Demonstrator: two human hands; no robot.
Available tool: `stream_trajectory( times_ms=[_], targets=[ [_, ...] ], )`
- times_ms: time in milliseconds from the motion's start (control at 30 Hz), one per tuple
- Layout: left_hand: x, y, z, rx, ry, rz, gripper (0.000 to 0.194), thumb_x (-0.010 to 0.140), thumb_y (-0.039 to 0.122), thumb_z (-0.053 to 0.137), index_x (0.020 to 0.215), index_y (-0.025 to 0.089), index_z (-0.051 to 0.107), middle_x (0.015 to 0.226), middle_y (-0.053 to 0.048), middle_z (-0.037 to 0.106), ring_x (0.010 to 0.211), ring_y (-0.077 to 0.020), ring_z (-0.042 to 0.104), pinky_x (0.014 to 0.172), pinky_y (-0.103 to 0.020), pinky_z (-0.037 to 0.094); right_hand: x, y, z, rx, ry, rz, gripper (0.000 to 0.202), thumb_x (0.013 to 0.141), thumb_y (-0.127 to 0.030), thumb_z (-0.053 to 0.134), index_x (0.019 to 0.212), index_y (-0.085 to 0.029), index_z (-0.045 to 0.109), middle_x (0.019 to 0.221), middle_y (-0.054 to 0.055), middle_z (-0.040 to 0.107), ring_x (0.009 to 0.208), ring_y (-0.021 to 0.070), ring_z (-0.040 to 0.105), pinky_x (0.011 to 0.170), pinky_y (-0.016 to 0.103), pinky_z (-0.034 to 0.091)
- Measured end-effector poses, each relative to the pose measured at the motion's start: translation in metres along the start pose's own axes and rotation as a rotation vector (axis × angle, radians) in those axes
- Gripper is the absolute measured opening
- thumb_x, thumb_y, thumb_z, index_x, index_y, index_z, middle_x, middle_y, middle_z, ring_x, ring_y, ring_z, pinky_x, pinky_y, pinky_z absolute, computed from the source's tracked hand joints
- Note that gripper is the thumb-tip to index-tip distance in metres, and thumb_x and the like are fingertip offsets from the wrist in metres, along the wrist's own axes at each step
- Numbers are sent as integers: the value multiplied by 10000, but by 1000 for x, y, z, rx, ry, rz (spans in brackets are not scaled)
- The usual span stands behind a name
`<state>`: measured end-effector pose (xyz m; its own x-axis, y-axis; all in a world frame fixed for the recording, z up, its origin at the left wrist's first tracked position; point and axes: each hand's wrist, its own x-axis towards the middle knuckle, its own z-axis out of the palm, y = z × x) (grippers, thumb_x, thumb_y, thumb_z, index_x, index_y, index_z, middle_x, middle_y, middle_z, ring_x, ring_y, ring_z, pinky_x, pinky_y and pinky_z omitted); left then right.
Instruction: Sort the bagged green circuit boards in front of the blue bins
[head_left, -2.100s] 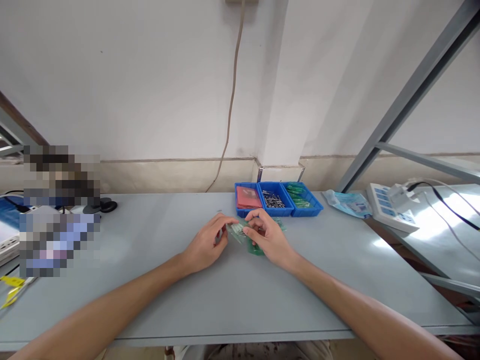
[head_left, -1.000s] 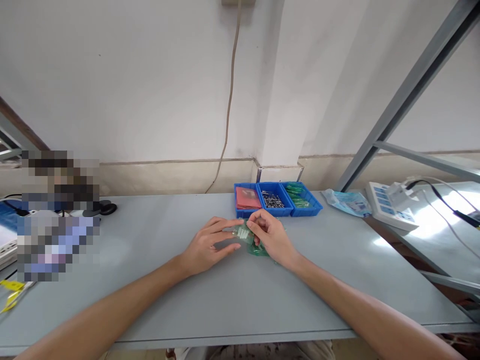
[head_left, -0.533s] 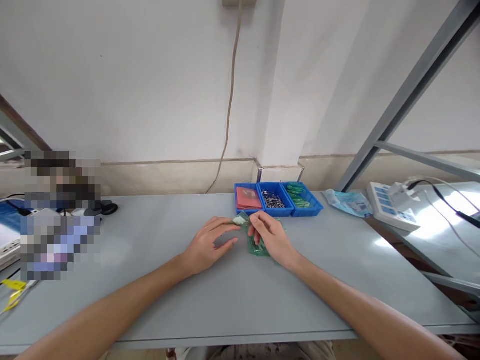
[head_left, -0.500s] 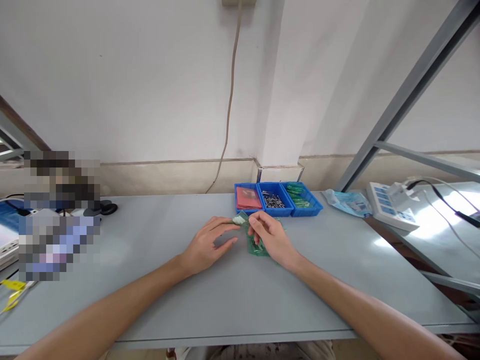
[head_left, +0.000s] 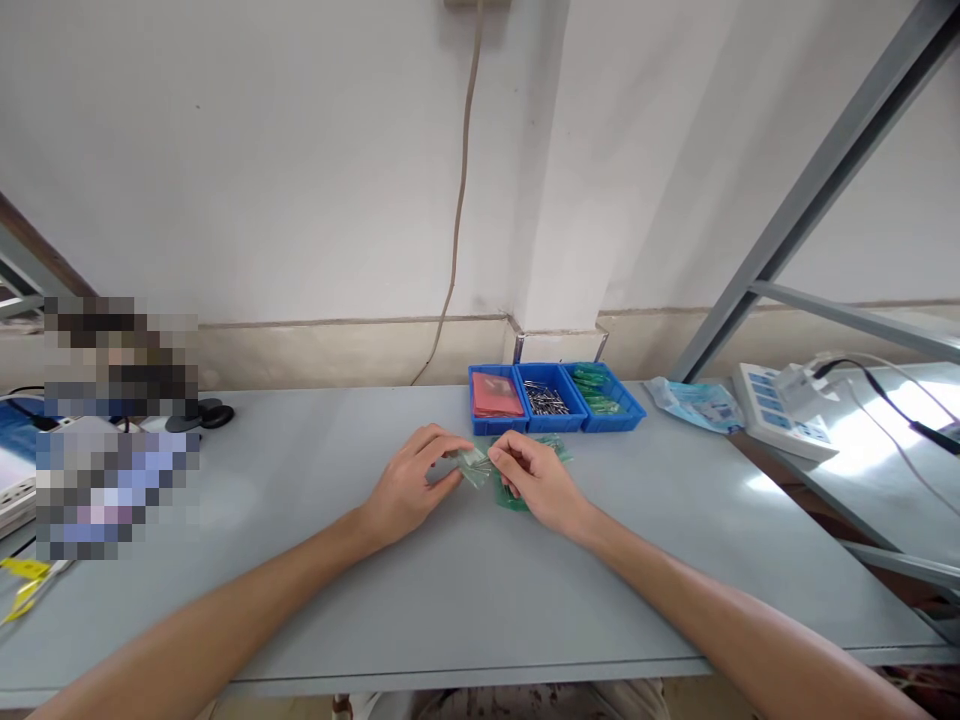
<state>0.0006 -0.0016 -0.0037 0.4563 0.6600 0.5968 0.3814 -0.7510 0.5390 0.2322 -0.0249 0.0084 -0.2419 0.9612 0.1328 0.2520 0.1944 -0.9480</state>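
A small clear, greenish plastic bag (head_left: 472,466) is pinched between the fingers and thumb of my left hand (head_left: 411,482), a little above the table. At its right edge, the closed fingertips of my right hand (head_left: 538,482) hold what look like thin metal pieces (head_left: 486,462); they are too small to name surely. Green plastic bags (head_left: 511,498) lie under and behind my right hand, which partly covers them.
Behind my hands stand three joined blue bins: one with pink-red sheets or bags (head_left: 496,394), one with metal pieces (head_left: 544,398), one with green packets (head_left: 596,390). A blue-white plastic packet (head_left: 696,404) and a power strip (head_left: 780,412) are right. A cable (head_left: 463,170) hangs along the wall.
The small bag has turned and come down slightly, now pinched by my left thumb and fingers, which were more spread. My right hand has shifted slightly left and down toward it.
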Motion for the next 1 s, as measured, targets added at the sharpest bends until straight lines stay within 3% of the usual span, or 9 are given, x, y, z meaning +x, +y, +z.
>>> stream_trajectory(
  times_ms=[200, 400, 533, 767, 933, 1000],
  targets=[
    [0, 0, -1, -7, -28, -64, 130, 1051, 286, 595, 1117, 224, 688, 937, -44, 641, 910, -190, 582, 708, -271, 490, -1, -1, 1, -74, 5, 1, 476, 1046, -631, 456, 787, -241, 544, 661, -29, 529, 576, 145, 455, 524, 265, 360],
    [2, 3, -2, 30, -47, -123, 256, 1070, 385, 562, 908, 205, 646, 785, -8, 578, 782, -174, 511, 715, -294, 436, -2, -3, 1, -108, 36, -23, 465, 1050, -634, 440, 813, -245, 533, 685, -28, 522, 597, 152, 472, 534, 264, 368],
    [4, 4, -3, 21, -42, -157, 338, 1062, 399, 565, 790, 201, 585, 740, 3, 542, 754, -168, 488, 697, -292, 414, -3, -3, 1, -127, 70, -66, 334, 1039, -572, 517, 917, -263, 546, 731, -33, 528, 626, 158, 510, 564, 271, 408],
    [4, 7, -4, -50, -73, -219, 325, 1058, 388, 567, 796, 197, 595, 748, 6, 555, 767, -160, 503, 675, -270, 407, -3, -2, 0, -105, 43, -137, 141, 1030, -413, 550, 1048, -279, 586, 856, 1, 605, 716, 180, 571, 598, 287, 458],
    [4, 6, -3, -55, -47, -251, 334, 1052, 402, 568, 799, 194, 634, 743, -3, 563, 766, -165, 515, 648, -266, 409, -2, -6, -1, -156, 16, -196, 121, 1014, -287, 530, 1071, -286, 638, 1043, 25, 670, 798, 188, 584, 664, 306, 469],
    [4, 5, -3, -68, -52, -258, 273, 1058, 389, 556, 916, 201, 695, 797, -13, 604, 778, -164, 532, 640, -260, 417, -2, -6, -2, -188, 22, -211, 144, 987, -237, 553, 1083, -289, 647, 1084, 24, 673, 826, 190, 581, 707, 314, 468]
  ],
)
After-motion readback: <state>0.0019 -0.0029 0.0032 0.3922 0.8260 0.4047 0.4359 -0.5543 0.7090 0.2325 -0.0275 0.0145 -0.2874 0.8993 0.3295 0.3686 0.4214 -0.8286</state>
